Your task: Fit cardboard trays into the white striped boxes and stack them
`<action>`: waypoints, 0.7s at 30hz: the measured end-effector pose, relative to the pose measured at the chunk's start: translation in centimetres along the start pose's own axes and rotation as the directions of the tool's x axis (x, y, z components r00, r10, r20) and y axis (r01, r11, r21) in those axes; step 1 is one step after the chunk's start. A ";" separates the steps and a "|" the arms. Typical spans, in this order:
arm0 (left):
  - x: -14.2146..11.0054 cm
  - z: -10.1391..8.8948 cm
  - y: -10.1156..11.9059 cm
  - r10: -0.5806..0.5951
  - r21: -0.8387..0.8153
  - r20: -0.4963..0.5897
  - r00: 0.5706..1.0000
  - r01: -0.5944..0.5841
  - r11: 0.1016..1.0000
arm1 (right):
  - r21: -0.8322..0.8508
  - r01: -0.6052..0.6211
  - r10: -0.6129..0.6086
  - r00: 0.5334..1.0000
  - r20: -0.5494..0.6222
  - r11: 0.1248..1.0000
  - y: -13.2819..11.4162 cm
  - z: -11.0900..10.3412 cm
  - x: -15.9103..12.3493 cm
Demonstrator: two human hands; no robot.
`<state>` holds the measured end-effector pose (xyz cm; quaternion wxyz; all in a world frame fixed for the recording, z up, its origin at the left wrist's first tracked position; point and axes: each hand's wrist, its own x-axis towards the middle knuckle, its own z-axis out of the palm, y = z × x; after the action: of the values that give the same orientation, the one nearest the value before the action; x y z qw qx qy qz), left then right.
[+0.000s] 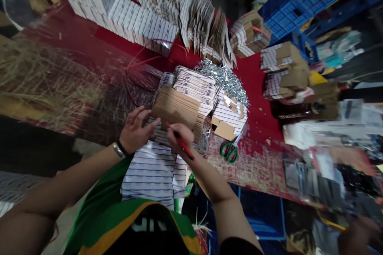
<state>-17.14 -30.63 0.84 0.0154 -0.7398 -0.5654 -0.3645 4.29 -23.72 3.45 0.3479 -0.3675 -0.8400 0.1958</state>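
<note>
A stack of folded cardboard pieces [176, 105], brown on top with blue-striped white sides, lies in front of me. My left hand [138, 129] rests at the stack's near left edge, fingers spread and holding nothing. My right hand [181, 135] is closed around a slim red and black pen-like tool [184, 146], its tip near the stack's front edge. Blur hides whether the tool is a pen or a cutter. Striped sheets [148, 171] lie against my body below both hands. A flat striped carton piece [229, 113] sits right of the stack.
Green-handled scissors [229, 152] lie to the right, below a heap of silvery metal clips [226, 77]. Rows of striped cartons [128, 16] line the back of the red table [257, 119]. Blue crates [299, 8] stand far right. Dry straw-like strands [50, 75] cover the left side.
</note>
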 end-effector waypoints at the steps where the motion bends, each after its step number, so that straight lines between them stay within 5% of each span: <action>1: -0.3 -0.3 0.2 0.005 -0.026 -0.027 1.000 -0.006 1.000 | 0.088 -0.066 0.081 0.979 -0.187 0.994 0.1 -1.4 0.7; 3: -1.1 -1.2 0.7 0.011 -0.112 -0.071 0.997 -0.019 0.993 | 0.320 -0.139 0.273 0.863 -0.425 0.937 0.6 -4.5 2.2; 4: -1.6 -1.8 1.1 0.018 -0.177 -0.080 0.997 -0.032 0.984 | 0.430 -0.165 0.360 0.830 -0.426 0.888 0.9 -5.9 3.0; 6: -2.8 -3.3 1.6 0.030 -0.338 -0.070 0.997 -0.052 0.940 | 0.522 -0.225 0.384 0.897 -0.218 0.823 1.2 -7.5 3.9; 8: -3.9 -4.9 1.8 0.007 -0.502 -0.010 1.000 -0.011 0.865 | 0.466 -0.213 0.197 0.977 0.083 0.859 1.2 -7.0 3.7; 11: -4.5 -6.3 1.3 -0.085 -0.650 0.070 0.994 0.110 0.752 | 0.245 -0.004 -0.083 0.936 0.341 0.969 0.8 -3.0 1.7; 13: -3.8 -6.0 0.5 -0.110 -0.599 0.037 0.993 0.110 0.793 | 0.050 0.146 -0.154 0.904 0.398 0.988 0.8 -0.2 0.3; 16: -1.7 -3.9 -0.7 -0.045 -0.315 0.053 0.998 0.060 0.947 | -0.115 0.310 -0.236 0.875 0.422 0.944 1.0 2.2 -0.9; 21: 0.8 0.0 -1.7 -0.036 -0.024 0.128 0.991 0.039 0.999 | -0.181 0.330 -0.226 0.873 0.433 0.927 0.7 2.8 -0.7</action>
<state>-18.51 -29.34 0.62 -0.0373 -0.7510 -0.5741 -0.3240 2.96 -24.03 0.86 0.1422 -0.2342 -0.9557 0.1079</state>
